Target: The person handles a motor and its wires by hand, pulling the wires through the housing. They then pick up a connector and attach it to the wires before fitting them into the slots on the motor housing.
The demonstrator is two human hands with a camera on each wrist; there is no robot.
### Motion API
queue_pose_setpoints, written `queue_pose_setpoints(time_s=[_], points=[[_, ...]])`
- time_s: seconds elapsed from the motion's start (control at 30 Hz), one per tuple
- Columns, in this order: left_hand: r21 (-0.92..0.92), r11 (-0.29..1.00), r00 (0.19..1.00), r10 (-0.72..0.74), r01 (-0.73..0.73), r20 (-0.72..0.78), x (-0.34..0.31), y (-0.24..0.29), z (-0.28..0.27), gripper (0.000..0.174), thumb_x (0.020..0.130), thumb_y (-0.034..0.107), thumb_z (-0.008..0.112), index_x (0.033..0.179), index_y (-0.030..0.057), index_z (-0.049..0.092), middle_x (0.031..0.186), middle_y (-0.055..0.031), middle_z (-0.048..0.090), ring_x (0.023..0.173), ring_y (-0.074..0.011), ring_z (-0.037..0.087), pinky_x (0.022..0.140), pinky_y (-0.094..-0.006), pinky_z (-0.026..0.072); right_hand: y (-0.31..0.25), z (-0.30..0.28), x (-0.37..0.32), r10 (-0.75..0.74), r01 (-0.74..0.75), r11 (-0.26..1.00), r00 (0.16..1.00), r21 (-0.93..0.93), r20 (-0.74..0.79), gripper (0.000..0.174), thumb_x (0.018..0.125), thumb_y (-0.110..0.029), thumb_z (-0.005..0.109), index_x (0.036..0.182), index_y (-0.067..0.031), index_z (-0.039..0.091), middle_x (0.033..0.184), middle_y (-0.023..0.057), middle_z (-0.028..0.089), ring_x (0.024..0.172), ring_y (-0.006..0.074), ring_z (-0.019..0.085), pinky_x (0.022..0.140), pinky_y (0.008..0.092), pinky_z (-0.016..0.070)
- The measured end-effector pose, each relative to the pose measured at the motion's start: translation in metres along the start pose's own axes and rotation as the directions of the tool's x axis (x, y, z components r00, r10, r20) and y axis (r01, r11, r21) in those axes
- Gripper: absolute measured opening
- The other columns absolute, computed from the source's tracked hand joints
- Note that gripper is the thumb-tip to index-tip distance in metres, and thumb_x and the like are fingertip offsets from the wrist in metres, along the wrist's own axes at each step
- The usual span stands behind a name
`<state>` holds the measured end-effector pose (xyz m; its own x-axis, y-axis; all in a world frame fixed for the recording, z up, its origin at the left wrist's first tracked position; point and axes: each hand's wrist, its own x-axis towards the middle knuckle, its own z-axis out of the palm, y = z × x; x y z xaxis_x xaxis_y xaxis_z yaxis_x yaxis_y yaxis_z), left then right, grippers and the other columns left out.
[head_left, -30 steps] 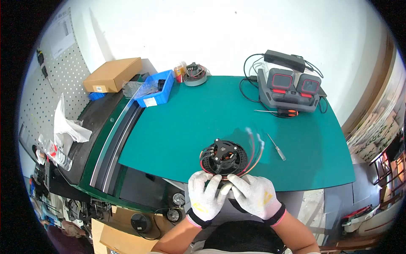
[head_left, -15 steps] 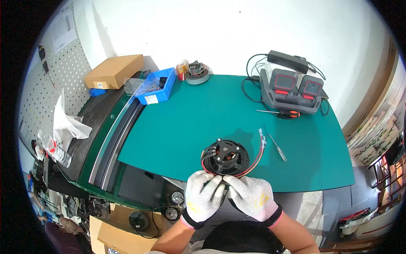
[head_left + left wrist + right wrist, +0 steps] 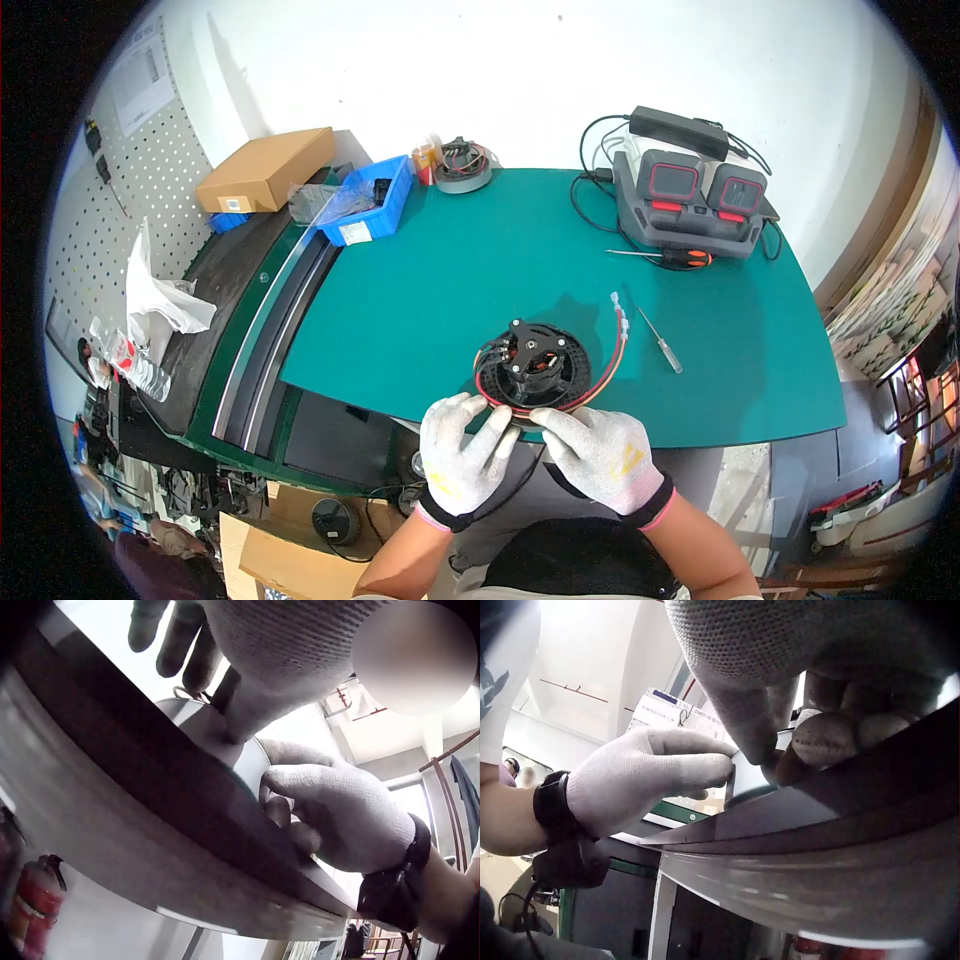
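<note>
A round black motor unit (image 3: pixel 540 362) lies at the table's front edge, a three-armed bracket facing up. Red and yellow wires (image 3: pixel 612 365) curve round its front and right side, with clear connectors at their ends. My gloved left hand (image 3: pixel 462 455) grips its front-left rim, fingertips against the wires. Beside it my gloved right hand (image 3: pixel 604 460) holds the front rim with thumb and fingers. Both wrist views show pale housing (image 3: pixel 249 761) between the hands; in the right wrist view my left hand (image 3: pixel 645 776) touches its side. The glove hides some fingertips there.
A thin screwdriver (image 3: pixel 664 346) lies right of the motor. Behind are an orange-black screwdriver (image 3: pixel 688 258), a charger with batteries (image 3: pixel 690 225), another motor (image 3: pixel 463 180) and a blue bin (image 3: pixel 375 218). A cardboard box (image 3: pixel 270 170) stands at the back left.
My left hand has shifted slightly left along the rim, its fingers more spread. The motor sits a little farther right, and the wire ends have swung to the right and come to rest.
</note>
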<state>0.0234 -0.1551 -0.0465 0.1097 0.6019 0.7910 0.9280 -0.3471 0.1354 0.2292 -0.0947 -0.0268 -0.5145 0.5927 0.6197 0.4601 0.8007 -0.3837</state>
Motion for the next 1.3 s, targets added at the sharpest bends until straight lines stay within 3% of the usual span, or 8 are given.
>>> queue_pose_setpoints(time_s=[0.27, 0.4, 0.47, 0.67, 0.93, 1.13, 1.2, 1.3], points=[[-0.129, 0.990, 0.998, -0.058, 0.059, 0.010, 0.003, -0.003, 0.004, 0.043, 0.079, 0.020, 0.088, 0.118, 0.0101, 0.072, 0.118, -0.0153, 0.060, 0.110, -0.0408, 0.063, 0.093, -0.0513, 0.0520, -0.001, 0.000, 0.001, 0.005, -0.005, 1.000, 1.000, 0.001, 0.010, 0.029, 0.090, -0.012, 0.074, 0.118, -0.0196, 0.073, 0.081, 0.0050, 0.067, 0.064, 0.0268, 0.069, 0.054, 0.0414, 0.0551], [-0.162, 0.984, 0.997, -0.074, 0.073, 0.000, 0.002, -0.003, 0.006, 0.043, 0.079, 0.021, 0.089, 0.117, 0.0095, 0.072, 0.118, -0.0157, 0.059, 0.111, -0.0408, 0.062, 0.093, -0.0509, 0.0520, 0.001, 0.002, 0.000, 0.018, -0.019, 0.999, 1.000, 0.036, 0.010, 0.031, 0.090, -0.012, 0.074, 0.119, -0.0197, 0.073, 0.080, 0.0064, 0.068, 0.065, 0.0281, 0.069, 0.055, 0.0422, 0.0554], [-0.194, 0.975, 0.994, -0.103, 0.105, 0.024, 0.002, -0.003, 0.006, 0.047, 0.073, 0.014, 0.091, 0.115, 0.0084, 0.072, 0.120, -0.0171, 0.058, 0.114, -0.0407, 0.062, 0.095, -0.0490, 0.0537, 0.000, 0.000, 0.001, 0.010, -0.010, 0.998, 1.000, 0.060, 0.001, 0.032, 0.089, -0.012, 0.075, 0.120, -0.0195, 0.073, 0.081, 0.0070, 0.068, 0.066, 0.0287, 0.069, 0.056, 0.0424, 0.0556], [-0.174, 0.963, 0.978, -0.208, 0.207, 0.008, -0.005, 0.009, 0.011, 0.047, 0.074, 0.016, 0.092, 0.116, 0.0084, 0.072, 0.118, -0.0179, 0.057, 0.109, -0.0384, 0.062, 0.091, -0.0465, 0.0540, -0.005, -0.006, 0.002, 0.022, -0.023, 0.990, 1.000, 0.137, 0.004, 0.032, 0.089, -0.014, 0.075, 0.121, -0.0156, 0.072, 0.085, 0.0101, 0.071, 0.068, 0.0321, 0.070, 0.058, 0.0441, 0.0562], [-0.033, 0.993, 0.986, -0.114, 0.111, -0.122, 0.000, 0.033, 0.026, 0.041, 0.076, 0.017, 0.089, 0.112, 0.0084, 0.071, 0.103, -0.0123, 0.056, 0.092, -0.0339, 0.059, 0.078, -0.0457, 0.0490, -0.020, -0.025, 0.004, 0.115, -0.121, 0.992, 0.983, 0.032, 0.144, 0.036, 0.090, -0.017, 0.075, 0.125, -0.0088, 0.070, 0.085, 0.0128, 0.071, 0.068, 0.0345, 0.070, 0.061, 0.0450, 0.0567], [-0.038, 0.991, 0.975, -0.132, 0.128, -0.177, 0.001, 0.037, 0.029, 0.041, 0.075, 0.017, 0.088, 0.112, 0.0094, 0.071, 0.101, -0.0107, 0.055, 0.089, -0.0330, 0.059, 0.077, -0.0468, 0.0483, -0.016, -0.017, 0.007, 0.114, -0.112, 0.993, 0.989, -0.019, 0.091, 0.032, 0.089, -0.015, 0.072, 0.120, -0.0085, 0.073, 0.094, 0.0137, 0.070, 0.084, 0.0338, 0.072, 0.072, 0.0451, 0.0577], [-0.079, 0.988, 0.976, -0.146, 0.135, -0.164, -0.002, 0.035, 0.029, 0.041, 0.075, 0.017, 0.088, 0.112, 0.0103, 0.071, 0.102, -0.0106, 0.056, 0.090, -0.0333, 0.060, 0.078, -0.0469, 0.0488, -0.016, -0.013, 0.005, 0.027, -0.023, 0.998, 0.997, -0.053, 0.074, 0.029, 0.089, -0.013, 0.071, 0.118, -0.0085, 0.074, 0.099, 0.0135, 0.068, 0.090, 0.0341, 0.071, 0.075, 0.0454, 0.0577], [-0.078, 0.985, 0.974, -0.162, 0.151, -0.158, -0.002, 0.036, 0.027, 0.042, 0.075, 0.017, 0.088, 0.113, 0.0107, 0.071, 0.103, -0.0106, 0.056, 0.090, -0.0336, 0.061, 0.078, -0.0470, 0.0492, -0.022, -0.015, 0.009, 0.064, -0.058, 0.997, 0.992, -0.057, 0.109, 0.029, 0.089, -0.012, 0.070, 0.118, -0.0084, 0.074, 0.101, 0.0136, 0.066, 0.089, 0.0341, 0.070, 0.074, 0.0456, 0.0578]])
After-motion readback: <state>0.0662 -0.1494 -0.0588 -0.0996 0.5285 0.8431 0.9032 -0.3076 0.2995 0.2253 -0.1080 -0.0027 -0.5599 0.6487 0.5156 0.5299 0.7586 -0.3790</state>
